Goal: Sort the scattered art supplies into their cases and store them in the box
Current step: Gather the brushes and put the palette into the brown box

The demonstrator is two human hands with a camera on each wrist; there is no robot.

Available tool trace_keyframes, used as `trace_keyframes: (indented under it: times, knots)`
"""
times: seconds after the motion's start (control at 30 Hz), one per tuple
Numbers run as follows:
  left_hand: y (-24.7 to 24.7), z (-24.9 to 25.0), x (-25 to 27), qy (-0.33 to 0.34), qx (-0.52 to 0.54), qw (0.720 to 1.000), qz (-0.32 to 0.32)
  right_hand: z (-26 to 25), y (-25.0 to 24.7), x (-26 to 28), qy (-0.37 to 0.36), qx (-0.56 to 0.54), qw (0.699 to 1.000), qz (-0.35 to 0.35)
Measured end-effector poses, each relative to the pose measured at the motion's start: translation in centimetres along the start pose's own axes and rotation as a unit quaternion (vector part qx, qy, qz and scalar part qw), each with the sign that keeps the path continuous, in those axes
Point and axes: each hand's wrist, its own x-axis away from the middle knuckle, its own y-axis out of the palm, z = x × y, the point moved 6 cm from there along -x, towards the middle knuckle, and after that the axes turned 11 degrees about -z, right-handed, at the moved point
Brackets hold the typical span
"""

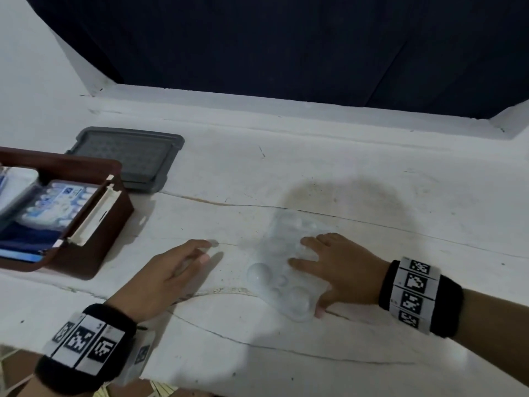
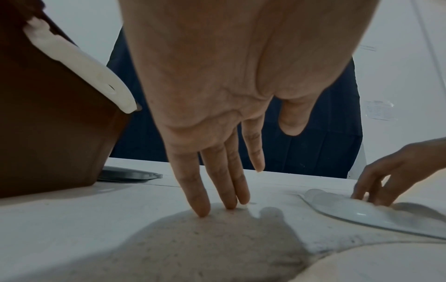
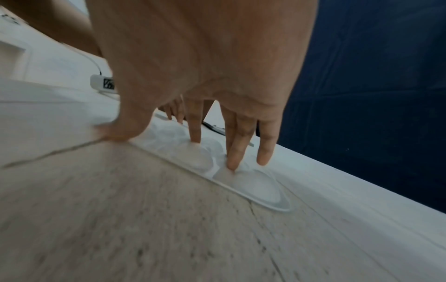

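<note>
At the far left the brown box [image 1: 94, 242] sits open on the white table [image 1: 357, 196], and it already looks well filled — a clear case [image 1: 57, 204] of blue and white supplies lies inside with a dark blue item [image 1: 28, 239] nearer the front, so by the look of it most of the sorting is done. Just behind the box a grey lid [image 1: 128, 156] lies flat on the table, not yet on the box; it probably closes the box last, though I cannot be sure it belongs to it.

Next comes the left hand [image 1: 169, 273], between the box and the tray. Its fingers [image 2: 200, 190] are straight and loosely spread, the tips touching bare table, and it holds nothing.

To the right lies the 1 loose thing left in view — a clear plastic paint tray [image 1: 274, 270] with round wells, flat on the table and well apart from the box. The right hand [image 1: 337, 267] rests on it with fingers [image 3: 237, 145] extended, tips pressed into the wells, and the thumb at the tray's near edge; it looks set to lift or slide it, but it has not closed round it.

What remains, as I judge it: get the tray into the box, then fit the lid
</note>
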Motion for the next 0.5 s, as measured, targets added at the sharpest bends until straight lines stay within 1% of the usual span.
trace_keyframes:
  times: [0.1,0.17,0.3,0.43,0.5]
  knots:
    - [-0.3,0.2,0.5,0.001,0.013,1.000,0.017,-0.5,-0.4,-0.2,-0.006,0.029,0.997,0.069]
    - [-0.6,0.1,0.5,-0.002,0.016,1.000,0.024,-0.8,-0.4,-0.5,-0.009,0.023,0.996,0.086]
    - [-0.8,-0.2,0.5,-0.013,0.021,0.999,0.021,-0.5,-0.8,-1.0,-0.016,0.018,0.997,0.074]
    - [-0.7,-0.1,0.5,-0.010,0.019,1.000,0.022,-0.8,-0.6,-1.5,-0.033,-0.010,0.999,0.025]
    - [-0.7,0.1,0.5,-0.007,0.020,0.999,0.026,-1.2,-0.6,-1.4,-0.022,-0.008,0.999,0.036]
